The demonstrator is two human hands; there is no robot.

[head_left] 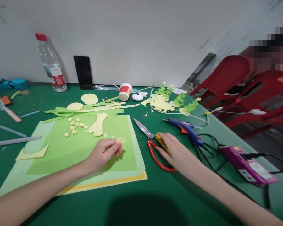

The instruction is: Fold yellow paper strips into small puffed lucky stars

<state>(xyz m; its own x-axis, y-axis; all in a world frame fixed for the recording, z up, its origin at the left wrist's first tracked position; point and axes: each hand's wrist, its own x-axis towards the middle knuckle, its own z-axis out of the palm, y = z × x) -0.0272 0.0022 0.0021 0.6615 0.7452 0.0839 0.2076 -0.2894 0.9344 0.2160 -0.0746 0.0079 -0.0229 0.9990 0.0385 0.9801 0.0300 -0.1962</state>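
Note:
My left hand [109, 150] is closed in a pinch above the light green paper sheets [85, 160]. Between its fingertips is a small pale yellow paper piece [120, 140]. My right hand [174, 147] has its fingers around the yellow handle of the scissors [153, 138], which lie on the table with their blades pointing away to the left. Small folded paper stars [74, 132] sit on the green sheet beyond my left hand. Beside them lies a stack of short cream paper strips [98, 125]. A cut yellow paper scrap [35, 152] rests at the sheet's left.
Right of the scissors lie a blue glue gun [186, 128] and a purple power strip [250, 166] with black cords. Paper strips [91, 108], a tipped paper cup [125, 92], an earbud case [137, 97], a phone [83, 72] and a bottle [52, 67] stand or lie farther back.

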